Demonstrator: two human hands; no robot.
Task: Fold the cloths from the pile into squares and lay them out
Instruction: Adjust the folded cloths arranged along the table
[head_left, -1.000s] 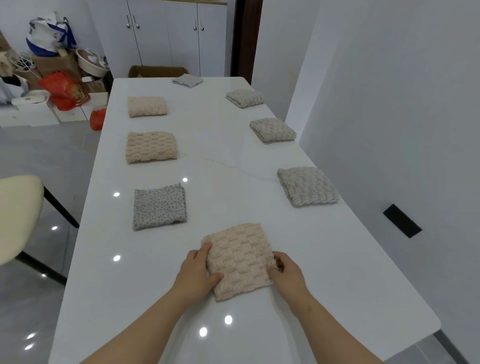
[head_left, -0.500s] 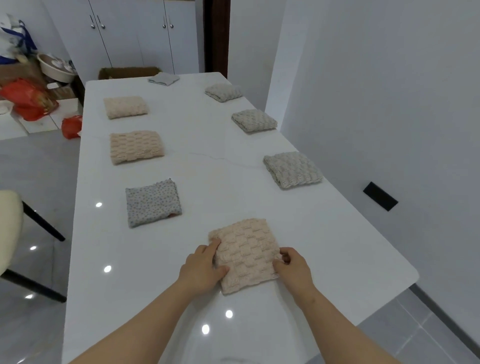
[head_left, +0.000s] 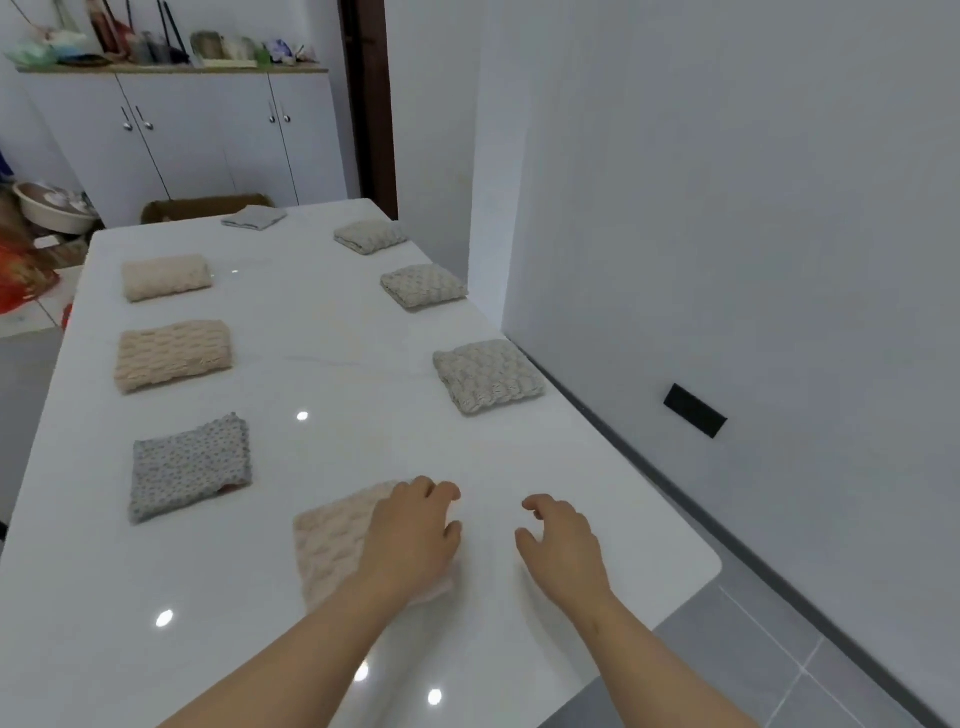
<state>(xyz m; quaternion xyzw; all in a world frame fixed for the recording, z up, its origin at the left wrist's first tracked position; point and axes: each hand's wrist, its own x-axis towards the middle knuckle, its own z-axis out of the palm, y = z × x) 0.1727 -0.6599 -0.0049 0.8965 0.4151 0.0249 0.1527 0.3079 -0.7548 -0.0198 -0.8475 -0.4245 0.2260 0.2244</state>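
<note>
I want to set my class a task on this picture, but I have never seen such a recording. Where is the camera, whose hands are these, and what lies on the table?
There is no machine here. A person wears a camera on the head that looks forward and down, so you see their own arms. The left hand rests on a folded pink cloth on the white table. The right hand is beside it, holding nothing. More folded cloths lie apart: two beige cloths and a grey dotted cloth on the left, three knitted cloths on the right, and a grey cloth at the far end.
</note>
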